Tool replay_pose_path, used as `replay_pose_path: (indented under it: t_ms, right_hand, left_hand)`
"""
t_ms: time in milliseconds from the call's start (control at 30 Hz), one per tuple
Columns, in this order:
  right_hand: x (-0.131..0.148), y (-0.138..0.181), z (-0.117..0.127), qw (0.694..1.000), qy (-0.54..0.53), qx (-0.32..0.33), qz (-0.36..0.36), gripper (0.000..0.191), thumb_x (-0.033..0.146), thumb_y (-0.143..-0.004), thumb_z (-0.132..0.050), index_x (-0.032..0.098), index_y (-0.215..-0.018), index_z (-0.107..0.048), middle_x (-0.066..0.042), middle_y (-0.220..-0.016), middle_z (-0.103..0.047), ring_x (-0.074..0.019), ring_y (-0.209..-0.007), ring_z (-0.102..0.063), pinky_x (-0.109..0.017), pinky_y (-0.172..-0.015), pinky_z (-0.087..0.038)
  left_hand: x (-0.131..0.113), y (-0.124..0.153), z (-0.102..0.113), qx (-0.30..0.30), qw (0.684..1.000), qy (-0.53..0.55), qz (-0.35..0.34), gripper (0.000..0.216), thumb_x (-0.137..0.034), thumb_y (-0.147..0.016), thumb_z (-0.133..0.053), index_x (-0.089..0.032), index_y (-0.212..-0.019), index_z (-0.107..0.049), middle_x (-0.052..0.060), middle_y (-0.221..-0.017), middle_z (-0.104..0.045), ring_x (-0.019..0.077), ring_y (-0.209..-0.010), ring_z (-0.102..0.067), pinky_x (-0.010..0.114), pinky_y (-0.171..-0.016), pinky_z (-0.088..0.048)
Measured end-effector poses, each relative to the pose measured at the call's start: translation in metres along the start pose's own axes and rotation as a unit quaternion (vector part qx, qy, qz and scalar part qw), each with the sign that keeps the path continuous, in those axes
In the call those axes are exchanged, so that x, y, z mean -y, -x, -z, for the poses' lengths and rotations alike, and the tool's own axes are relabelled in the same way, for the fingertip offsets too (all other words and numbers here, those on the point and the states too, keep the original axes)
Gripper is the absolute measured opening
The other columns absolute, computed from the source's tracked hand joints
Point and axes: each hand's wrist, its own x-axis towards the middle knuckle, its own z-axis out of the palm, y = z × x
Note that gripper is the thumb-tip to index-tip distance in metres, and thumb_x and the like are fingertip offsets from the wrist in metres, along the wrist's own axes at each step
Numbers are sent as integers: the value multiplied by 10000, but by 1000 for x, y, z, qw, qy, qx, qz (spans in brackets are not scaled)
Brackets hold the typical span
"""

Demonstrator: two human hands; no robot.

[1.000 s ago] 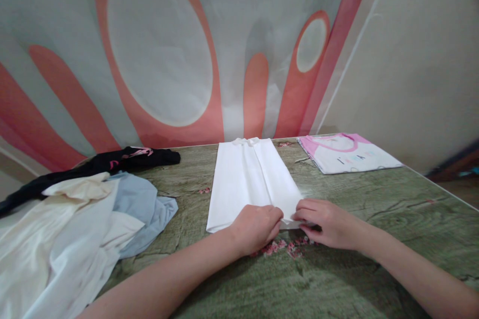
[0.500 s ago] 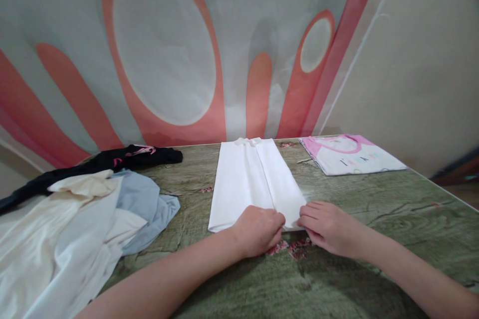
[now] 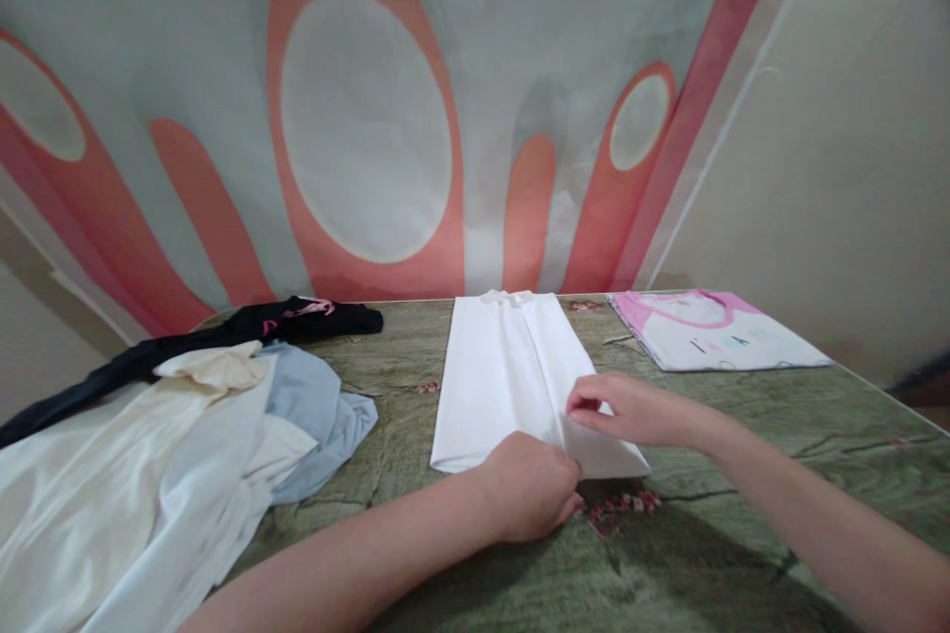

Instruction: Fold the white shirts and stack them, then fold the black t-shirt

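A white garment (image 3: 499, 378), folded into a long narrow strip, lies on the green patterned table (image 3: 764, 435), running away from me toward the wall. My left hand (image 3: 530, 487) is closed over its near edge, fingers curled and pressing it down. My right hand (image 3: 627, 407) pinches the right flap of the garment a little farther up, fingers together on the cloth.
A pile of clothes sits at the left: cream and white pieces (image 3: 134, 475), a light blue one (image 3: 316, 406), a black one with pink print (image 3: 252, 326). A folded white and pink shirt (image 3: 716, 331) lies at the back right. A painted wall stands behind.
My right hand has left the near edge and moved up onto the garment's right flap. My left hand stays at the near edge. The camera has tilted up slightly.
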Motion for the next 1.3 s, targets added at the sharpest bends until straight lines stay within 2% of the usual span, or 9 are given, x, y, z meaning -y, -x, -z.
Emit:
replay_pose_path:
  t_ms: [200,333,533,633,767,933,1067,1200,1300]
  right_hand:
    - [-20,-111,-14,987,-11,-162,1,166,117,-755,-507,172,-850,-631,-35,-833,-661,-149,-739,-586,-254,-697,-443]
    - [-33,-153,-42,968,-10,-248,-33,253,64,-772,-431,144,-947,-594,-83,-947,-621,-162,-826,-568,-297,-782,-433]
    - [-42,-151,-81,956,-24,-291,-38,228,64,-773,-421,167,-884,-592,-57,-926,-570,-157,-865,-545,-294,-818,-416]
    - [-45,-150,-84,957,-31,-286,-30,228,65,-765,-432,173,-883,-596,-46,-924,-559,-149,-822,-543,-288,-802,-417]
    - [-47,-151,-82,958,-41,-283,-18,237,60,-775,-417,169,-875,-602,-53,-927,-561,-159,-869,-538,-295,-829,-401]
    - [-44,-150,-80,959,-54,-278,1,244,76,-789,-389,162,-841,-611,-53,-890,-579,-162,-870,-544,-293,-828,-397]
    - [-40,-146,-80,959,-55,-279,8,207,107,-783,-420,162,-842,-611,-45,-875,-579,-153,-815,-545,-280,-781,-405]
    - [-38,-144,-80,958,-56,-281,5,190,141,-753,-480,159,-899,-600,-35,-892,-568,-120,-668,-525,-264,-692,-418]
    - [-41,-145,-81,955,-60,-289,3,223,118,-745,-462,160,-919,-596,-39,-903,-572,-126,-684,-535,-273,-707,-427]
  left_hand:
    - [-2,1,4,15,1000,9,-5,293,-384,-859,-455,-140,-859,-616,90,-759,-669,248,-670,-655,314,-541,-498]
    - [1,4,6,22,1000,14,-9,281,-380,-860,-448,-151,-883,-609,80,-751,-668,236,-667,-650,306,-547,-494]
    - [34,6,16,-16,998,57,-28,181,-228,-846,-477,-210,-961,-615,31,-885,-662,192,-799,-624,263,-651,-472]
    - [58,17,24,-38,997,68,19,172,-180,-837,-483,-184,-942,-619,36,-919,-646,174,-847,-594,257,-735,-444]
    - [76,53,22,-45,993,87,69,158,-230,-840,-514,-178,-955,-609,42,-943,-602,159,-855,-565,246,-753,-422]
    - [75,93,-1,-89,980,126,127,150,-295,-852,-518,-170,-895,-589,31,-909,-559,142,-861,-532,228,-774,-402]
    - [71,100,-11,-113,975,94,166,172,-331,-830,-545,-165,-864,-571,36,-912,-554,156,-881,-522,241,-784,-400]
    - [66,98,-9,-77,984,29,160,164,-309,-871,-472,-174,-871,-564,40,-878,-569,168,-847,-537,261,-763,-414]
    - [60,98,-4,-42,986,-26,157,146,-262,-881,-442,-181,-949,-542,45,-863,-583,184,-805,-558,284,-722,-434]
